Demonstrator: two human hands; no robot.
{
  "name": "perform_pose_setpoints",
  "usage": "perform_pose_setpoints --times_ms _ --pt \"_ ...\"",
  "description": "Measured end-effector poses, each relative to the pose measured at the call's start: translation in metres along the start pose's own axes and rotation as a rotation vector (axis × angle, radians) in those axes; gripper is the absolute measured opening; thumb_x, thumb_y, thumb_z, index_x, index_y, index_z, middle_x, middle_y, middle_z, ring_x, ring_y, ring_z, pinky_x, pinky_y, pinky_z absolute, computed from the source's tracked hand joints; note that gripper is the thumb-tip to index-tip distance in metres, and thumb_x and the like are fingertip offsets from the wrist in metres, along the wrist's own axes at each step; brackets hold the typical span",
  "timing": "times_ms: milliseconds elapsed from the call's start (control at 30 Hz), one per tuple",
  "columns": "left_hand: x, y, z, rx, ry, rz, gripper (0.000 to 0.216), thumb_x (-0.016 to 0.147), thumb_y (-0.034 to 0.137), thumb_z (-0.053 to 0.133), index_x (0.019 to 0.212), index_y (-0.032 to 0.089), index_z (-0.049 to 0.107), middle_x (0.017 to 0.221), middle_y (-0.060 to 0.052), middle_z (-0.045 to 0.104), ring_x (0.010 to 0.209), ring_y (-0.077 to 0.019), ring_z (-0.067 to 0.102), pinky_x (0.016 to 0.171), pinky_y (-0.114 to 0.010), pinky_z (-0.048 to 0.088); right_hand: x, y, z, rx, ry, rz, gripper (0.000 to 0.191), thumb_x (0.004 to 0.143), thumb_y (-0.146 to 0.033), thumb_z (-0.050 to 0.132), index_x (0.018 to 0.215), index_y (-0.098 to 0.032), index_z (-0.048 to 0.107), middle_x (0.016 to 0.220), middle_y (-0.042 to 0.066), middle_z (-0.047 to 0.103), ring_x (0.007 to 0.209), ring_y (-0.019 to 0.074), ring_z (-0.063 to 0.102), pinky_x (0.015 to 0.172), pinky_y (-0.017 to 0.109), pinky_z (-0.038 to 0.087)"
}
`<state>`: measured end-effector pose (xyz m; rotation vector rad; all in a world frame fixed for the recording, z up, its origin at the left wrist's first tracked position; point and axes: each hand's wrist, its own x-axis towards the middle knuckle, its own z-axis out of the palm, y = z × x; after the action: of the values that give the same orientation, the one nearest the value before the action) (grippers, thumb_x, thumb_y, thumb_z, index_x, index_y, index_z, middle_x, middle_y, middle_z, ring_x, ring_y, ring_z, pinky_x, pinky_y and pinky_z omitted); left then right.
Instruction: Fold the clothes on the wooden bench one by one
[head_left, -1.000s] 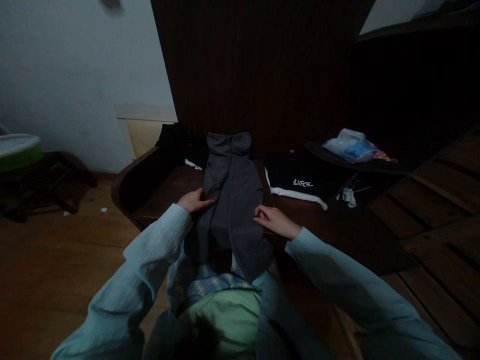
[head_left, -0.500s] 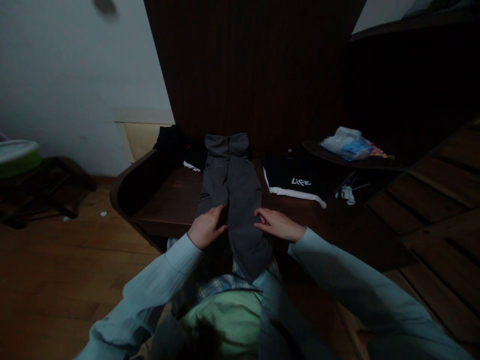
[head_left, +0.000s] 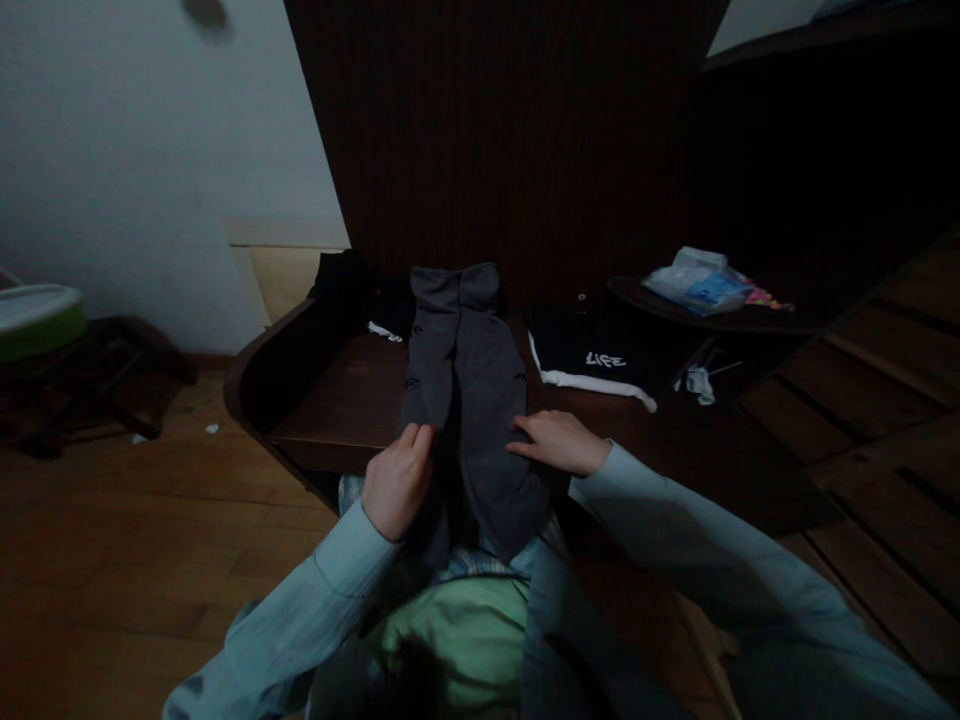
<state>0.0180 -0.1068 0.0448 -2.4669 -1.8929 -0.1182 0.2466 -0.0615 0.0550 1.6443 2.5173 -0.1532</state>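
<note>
Found the grey garment [head_left: 480,370] stretched out on the dark wooden worktop [head_left: 337,400], long axis running straight away from the body, far end up against the dark panelled wall, near end spilling over the front edge toward the lap. Appeared folded lengthwise, left side lapped over toward the middle. Caught the left grip [head_left: 397,480] at the near left edge of the cloth, fingers curled in and seemingly closed on a fold of fabric just past the worktop's front edge, though too dim to make out the thumb. Saw the right grip [head_left: 559,442] spread flat and holding nothing, palm down, fingertips pressed on the garment's right side a little farther up than the left. Sat between the two grips, then, touching both, with the left one lower and closer to the hanging end and the right one on the part resting on wood. Noted a black shirt with white lettering [head_left: 600,355] laid flat just to the right, apart from the grey cloth, another dark garment [head_left: 352,280] bunched at the back left corner, and a pale plastic bag [head_left: 701,282] on a low shelf well off to the right.
</note>
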Motion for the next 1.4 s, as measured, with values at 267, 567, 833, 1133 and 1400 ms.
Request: perform_pose_setpoints --times_ms 267,567,833,1133,1400 --pt "0.045 -0.024 -0.002 -0.267 -0.055 0.159 0.031 0.084 0.045 0.037 0.093 0.026 0.06 0.087 -0.001 0.066 0.081 -0.0165 0.061 0.07 -0.024 0.044 0.077 0.009 -0.023 0.612 0.13 -0.076 0.013 0.081 -0.026 0.052 0.084 -0.016 0.061 0.064 0.001 0.064 0.061 0.0107 0.061 0.059 0.02 0.044" --pt "0.099 -0.066 0.058 -0.317 0.215 -0.203 0.022 0.077 0.039 0.051 0.081 0.018 0.056 0.085 -0.007 0.056 0.086 -0.0188 0.055 0.076 -0.028 0.043 0.172 -0.016 0.006 0.629 0.329 0.123 0.012 0.075 -0.025 0.057 0.072 -0.015 0.063 0.075 0.005 0.067 0.071 0.0134 0.061 0.064 0.022 0.045" --pt "0.098 -0.066 0.058 -0.343 0.217 -0.238 0.019 0.079 0.031 0.049 0.089 0.016 0.053 0.087 -0.007 0.058 0.087 -0.019 0.055 0.077 -0.028 0.042 0.175 -0.022 0.034 0.476 0.423 0.191 0.011 0.074 -0.027 0.054 0.076 -0.02 0.062 0.082 0.005 0.067 0.078 0.0175 0.06 0.065 0.025 0.042" --pt "0.098 -0.064 0.055 -0.255 0.185 -0.272 0.016 0.084 0.028 0.04 0.082 0.017 0.052 0.091 -0.011 0.059 0.091 -0.0212 0.055 0.08 -0.03 0.042 0.176 -0.016 0.033 0.67 0.543 0.254 0.009 0.076 -0.019 0.045 0.074 -0.018 0.054 0.073 0.002 0.061 0.07 0.0127 0.054 0.066 0.022 0.039" --pt "0.097 -0.069 0.056 -0.457 0.232 -0.341 0.014 0.083 0.026 0.037 0.084 0.019 0.049 0.091 -0.008 0.061 0.088 -0.0178 0.058 0.076 -0.027 0.043 0.175 -0.018 0.033 0.715 0.578 0.286 0.006 0.07 -0.021 0.052 0.075 -0.019 0.053 0.068 -0.001 0.058 0.067 0.0133 0.053 0.064 0.022 0.039"
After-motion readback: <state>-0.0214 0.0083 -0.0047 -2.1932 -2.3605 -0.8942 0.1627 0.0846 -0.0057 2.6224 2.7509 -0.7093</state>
